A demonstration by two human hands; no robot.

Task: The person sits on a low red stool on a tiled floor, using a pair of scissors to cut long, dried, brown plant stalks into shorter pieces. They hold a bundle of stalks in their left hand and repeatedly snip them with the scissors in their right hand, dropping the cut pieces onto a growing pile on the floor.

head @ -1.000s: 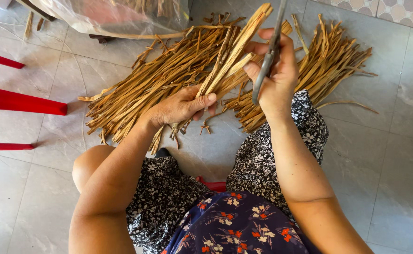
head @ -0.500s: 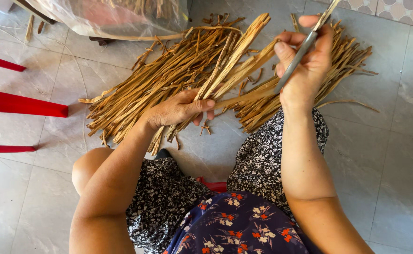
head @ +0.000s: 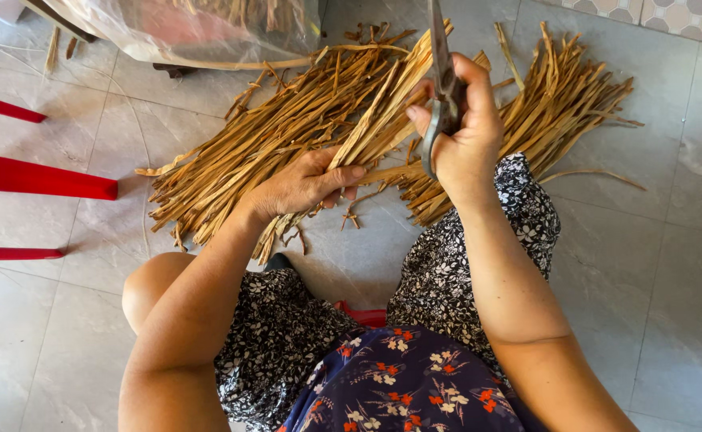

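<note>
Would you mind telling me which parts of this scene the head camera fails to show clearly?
- Scissors: the tips run off the top edge; the right hand covers the handles.
- Strip gripped by the left hand: its lower end is lost among the pile of dried strips.
- Plastic bag: cut by the top edge, its contents blurred behind the film.
- Red chair: mostly beyond the left edge.

The tips of the scissors (head: 442,72) are cut off by the top edge, and their handles are hidden inside the right hand (head: 464,132). The lower end of the dry strip (head: 383,120) is covered by the left hand (head: 299,186). The plastic bag (head: 199,28) is cut off at the top, and what lies inside is blurred. The red chair legs (head: 39,178) are cut off by the left edge. Both elbows are cut off at the bottom.
</note>
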